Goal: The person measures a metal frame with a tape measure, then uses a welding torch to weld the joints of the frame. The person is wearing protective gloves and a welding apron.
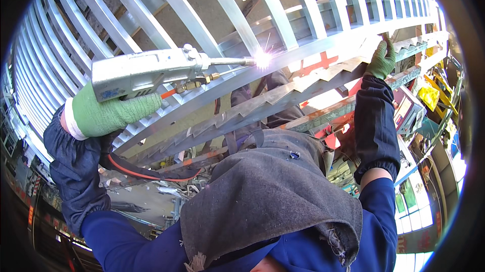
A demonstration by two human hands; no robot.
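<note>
Currently left hand (103, 112) grips the welding torch (141, 70), nozzle (230, 61) pointing right; weld spark (262, 59) sits between hands on the edge rail (303, 53), running up-right toward right hand (382, 60), grip unclear.

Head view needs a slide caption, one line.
Gloved left hand holding a silver torch that sparks at a slatted metal frame, gloved right hand by the frame's edge.

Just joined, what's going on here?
Someone in green gloves is working on a large metal frame of parallel bars. The left hand grips a silver handheld torch; a bright glow with sparks shows at its tip, against the frame's long rail. The right hand is farther along that rail, at its near edge; whether it grips there is unclear.
</note>
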